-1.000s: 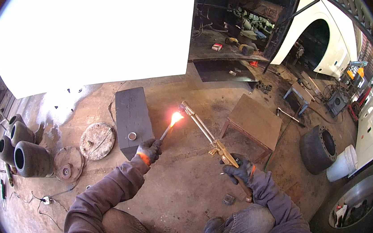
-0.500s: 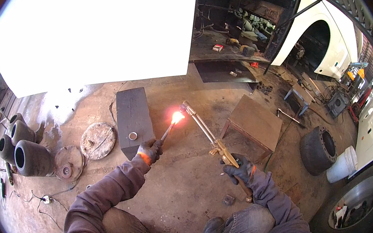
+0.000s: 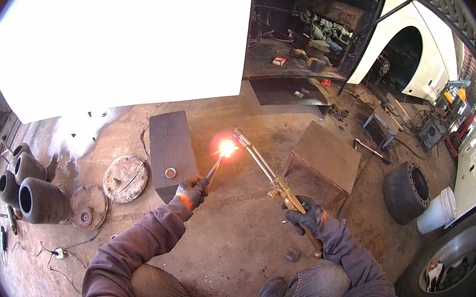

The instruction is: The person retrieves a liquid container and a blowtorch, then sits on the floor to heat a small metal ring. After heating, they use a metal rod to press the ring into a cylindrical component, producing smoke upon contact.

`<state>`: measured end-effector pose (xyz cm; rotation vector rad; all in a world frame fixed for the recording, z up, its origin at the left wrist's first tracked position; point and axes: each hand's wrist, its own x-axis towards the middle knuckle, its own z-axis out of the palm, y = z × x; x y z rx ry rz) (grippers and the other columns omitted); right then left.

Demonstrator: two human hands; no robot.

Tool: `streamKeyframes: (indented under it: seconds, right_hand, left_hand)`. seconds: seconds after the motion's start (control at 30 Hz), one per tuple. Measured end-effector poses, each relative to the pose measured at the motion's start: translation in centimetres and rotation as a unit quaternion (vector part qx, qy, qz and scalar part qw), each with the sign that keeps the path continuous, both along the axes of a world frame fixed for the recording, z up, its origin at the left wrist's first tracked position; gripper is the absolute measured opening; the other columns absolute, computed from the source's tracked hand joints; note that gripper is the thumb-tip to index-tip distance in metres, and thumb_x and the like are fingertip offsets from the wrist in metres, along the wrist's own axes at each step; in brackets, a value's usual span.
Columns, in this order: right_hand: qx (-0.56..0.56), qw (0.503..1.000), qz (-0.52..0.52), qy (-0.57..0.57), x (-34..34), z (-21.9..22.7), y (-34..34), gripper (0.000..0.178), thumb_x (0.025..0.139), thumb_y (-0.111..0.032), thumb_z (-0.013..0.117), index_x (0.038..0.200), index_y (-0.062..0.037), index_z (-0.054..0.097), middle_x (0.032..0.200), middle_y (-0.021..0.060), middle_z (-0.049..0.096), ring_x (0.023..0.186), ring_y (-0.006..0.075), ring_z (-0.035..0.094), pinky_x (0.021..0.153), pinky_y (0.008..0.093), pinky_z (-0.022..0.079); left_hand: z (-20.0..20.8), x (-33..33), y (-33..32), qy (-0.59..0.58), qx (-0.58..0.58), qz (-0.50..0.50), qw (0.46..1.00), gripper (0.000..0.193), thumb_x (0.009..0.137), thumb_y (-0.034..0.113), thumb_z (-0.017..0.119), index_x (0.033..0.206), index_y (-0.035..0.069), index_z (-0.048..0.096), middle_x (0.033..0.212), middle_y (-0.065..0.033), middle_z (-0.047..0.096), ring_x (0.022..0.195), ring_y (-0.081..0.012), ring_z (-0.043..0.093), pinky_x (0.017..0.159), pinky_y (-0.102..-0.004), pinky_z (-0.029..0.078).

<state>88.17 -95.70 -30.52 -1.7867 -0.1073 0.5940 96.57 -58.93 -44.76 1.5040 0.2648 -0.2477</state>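
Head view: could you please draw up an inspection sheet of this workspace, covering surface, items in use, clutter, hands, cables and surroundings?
Surface: stained brown floor.
Items in use: cutting torch; metal rod, upper end in bright glow near the nozzle.
Clutter: dark block bearing a small ring; low table; hammer; brake drum; white bucket.
Hands: gloved left hand grips the rod; gloved right hand the torch.
Cables: thin dark cable with white connector, on the floor at left.
Surroundings: overexposed white panel; pale vehicle body with wheel arch.
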Motion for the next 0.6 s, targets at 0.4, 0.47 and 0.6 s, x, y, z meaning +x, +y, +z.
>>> streamKeyframes:
  seconds: [0.4,0.47,0.6]
  right_hand:
    - [0.005,1.000,-0.008,0.005,-0.2,0.0,-0.1,0.030,0.092,-0.013,0.064,0.116,0.0030,0.056,0.063,0.0041,0.055,0.046,0.0141,0.052,0.044,0.0300,0.043]
    - [0.012,1.000,-0.011,0.006,-0.2,-0.2,-0.2,0.031,0.091,-0.013,0.066,0.116,0.0025,0.056,0.065,0.0039,0.055,0.046,0.0139,0.052,0.042,0.0301,0.043]
    - [0.018,1.000,-0.007,0.007,-0.1,-0.5,-0.6,0.034,0.091,-0.015,0.071,0.117,0.0015,0.057,0.070,0.0036,0.055,0.048,0.0134,0.051,0.040,0.0302,0.043]
  left_hand:
    - [2.0,-0.6,-0.8,0.009,-0.007,0.007,1.000,0.023,0.099,0.028,0.061,0.094,0.006,0.064,0.065,-0.0012,0.055,0.045,-0.0085,0.041,0.041,-0.0268,0.031]
    - [2.1,-0.6,-0.8,0.015,-0.004,0.008,1.000,0.022,0.100,0.028,0.060,0.095,0.006,0.064,0.065,-0.0012,0.055,0.046,-0.0086,0.041,0.042,-0.0270,0.031]
    - [2.2,-0.8,-0.9,0.009,0.001,0.013,1.000,0.022,0.099,0.028,0.060,0.096,0.007,0.064,0.065,-0.0009,0.055,0.046,-0.0085,0.041,0.042,-0.0271,0.031]
